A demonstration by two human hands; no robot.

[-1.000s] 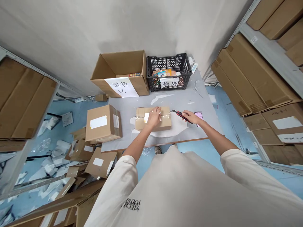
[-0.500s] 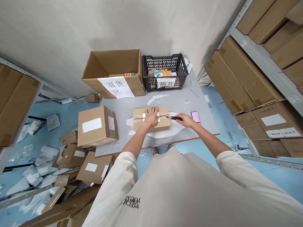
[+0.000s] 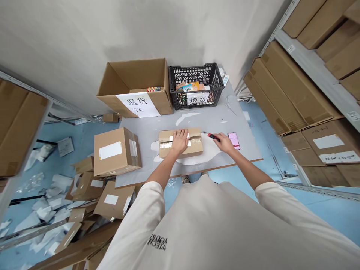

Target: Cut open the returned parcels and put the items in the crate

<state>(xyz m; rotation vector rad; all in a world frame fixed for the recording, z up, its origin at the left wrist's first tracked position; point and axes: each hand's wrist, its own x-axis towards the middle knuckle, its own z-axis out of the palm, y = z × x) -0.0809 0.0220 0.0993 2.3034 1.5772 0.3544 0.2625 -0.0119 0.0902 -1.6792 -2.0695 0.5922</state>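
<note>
Sealed shipping carton (image 3: 123, 150): standing on the worktable (image 3: 249, 144), left of the taped parcel (image 3: 194, 141); white label on its front face.
Open cardboard box (image 3: 165, 105): behind and left of the parcel; paper sign (image 3: 137, 105) hangs down its front wall.
Left hand (image 3: 180, 141): palm down on top of the parcel, fingers extended, pressing rather than grasping.
Parcel: lying flat on the worktable under the left hand; clear tape across its top.
Black plastic crate (image 3: 180, 93): behind the parcel; colourful packs inside.
Utility knife (image 3: 214, 137): blade tip just beside the parcel's right end; contact cannot be determined.
Right hand (image 3: 225, 142): right of the parcel, fingers closed around the knife handle.
Smartphone (image 3: 234, 141): farther right of the parcel; screen lit.
</note>
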